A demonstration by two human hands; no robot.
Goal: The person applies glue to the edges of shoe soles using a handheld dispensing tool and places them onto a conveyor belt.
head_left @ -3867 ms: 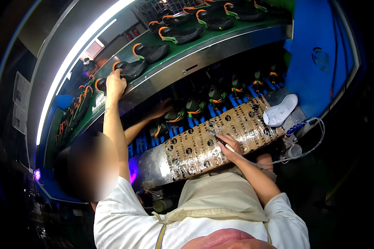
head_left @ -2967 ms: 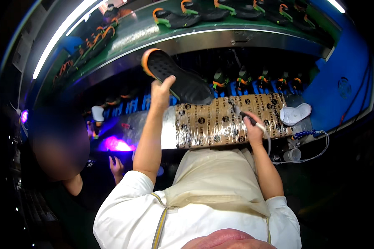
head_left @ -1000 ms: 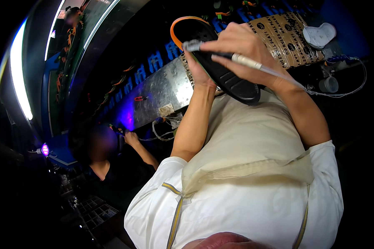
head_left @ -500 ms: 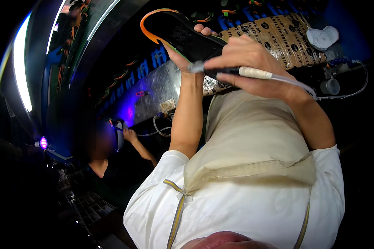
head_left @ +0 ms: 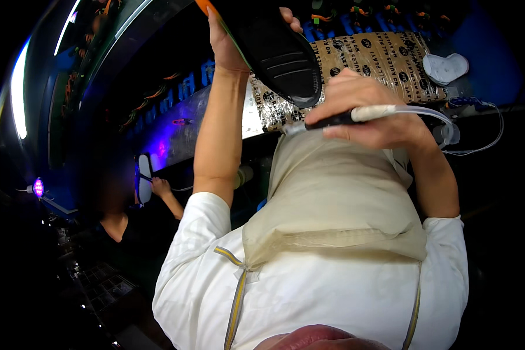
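Fingers (head_left: 289, 17) of the left hand (head_left: 226, 49) grasp a black, grooved, orange-edged, round-ended shoe sole (head_left: 286, 61) at far centre; the right hand (head_left: 370, 105) grips a tubed brush (head_left: 332, 120) nearer right. Beyond, glossy brown wrapping (head_left: 385, 61) covers a metal bench (head_left: 252, 119).

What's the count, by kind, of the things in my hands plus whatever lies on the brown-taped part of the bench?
Black shoe sole, orange at its edge, in your left hand: 1
Black-handled brush with a hose, in your right hand: 1
White sole-shaped piece, at the right end of the taped bench: 1
Total: 3
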